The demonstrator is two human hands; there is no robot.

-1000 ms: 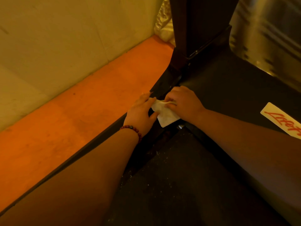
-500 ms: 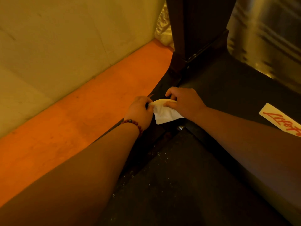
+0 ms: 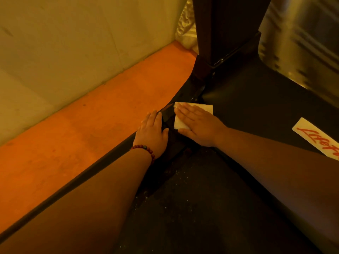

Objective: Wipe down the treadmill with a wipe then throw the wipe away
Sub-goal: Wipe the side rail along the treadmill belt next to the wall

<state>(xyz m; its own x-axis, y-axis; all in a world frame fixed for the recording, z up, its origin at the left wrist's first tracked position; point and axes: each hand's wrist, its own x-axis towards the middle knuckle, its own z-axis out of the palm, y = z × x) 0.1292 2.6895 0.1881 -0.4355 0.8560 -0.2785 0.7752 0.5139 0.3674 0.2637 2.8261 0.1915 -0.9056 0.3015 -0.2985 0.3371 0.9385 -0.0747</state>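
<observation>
The right hand [image 3: 199, 125] is pressing the white wipe [image 3: 194, 114] flat on the dark treadmill deck cover [image 3: 256, 99], near the foot of the upright post [image 3: 225, 30]. Its fingers [image 3: 185, 111] are lying straight and together on top of the wipe, pinning it rather than gripping it. The wipe is showing at the far right corner and the near left edge, so its long axis seems to be running along the fingers. The left hand [image 3: 152, 132] is resting empty on the side rail [image 3: 91, 165], fingers flat and close together, just left of the wipe. The right hand is plainly nearer, so the next stroke probably falls to it, across the unwiped cover to the right.
</observation>
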